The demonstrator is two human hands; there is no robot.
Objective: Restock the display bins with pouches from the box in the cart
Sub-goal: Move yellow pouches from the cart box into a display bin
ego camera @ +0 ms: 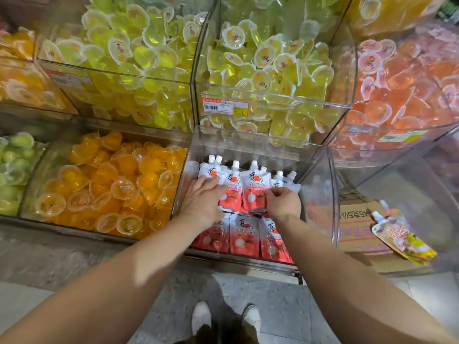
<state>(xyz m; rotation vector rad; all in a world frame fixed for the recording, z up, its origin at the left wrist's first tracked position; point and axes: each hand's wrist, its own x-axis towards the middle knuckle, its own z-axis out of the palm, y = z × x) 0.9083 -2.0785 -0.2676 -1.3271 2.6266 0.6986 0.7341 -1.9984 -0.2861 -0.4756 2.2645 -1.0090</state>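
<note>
In the clear acrylic display bin [320, 155] at the middle of my view, I count two rows of white-and-red spouted drink pouches [255, 187] already laid in: a far row with white caps pointing to twelve o'clock and a near row [244, 235] overlapping it towards six. My left hand [202, 198] lies with fingers straight and flat across the far row's left pouches, pressing them into line. My right hand [282, 202] pinches the lower edge of a far-row pouch between thumb and curled fingers, seemingly settling it into place. I judge the job partly done: the pouches cover the bin floor only in a thin layer, and the walls rise well above them, so much room remains. The cart and its box are not in my view, so I cannot tell how much stock is left. At three o'clock from the bin a flattened brown cardboard sheet [357, 227] lies behind the clear wall, with one yellow-and-white spouted pouch [402, 237] on it. At nine o'clock sits a bin of orange jelly cups [111, 184], with green ones [12, 170] beyond it at the left edge; yellow-green jelly cups [268, 60] fill the upper bins at twelve, pink-orange ones [402, 95] at two. The upper bin's front overhangs the back of my bin, so reaching the far row means going in low beneath it.
</note>
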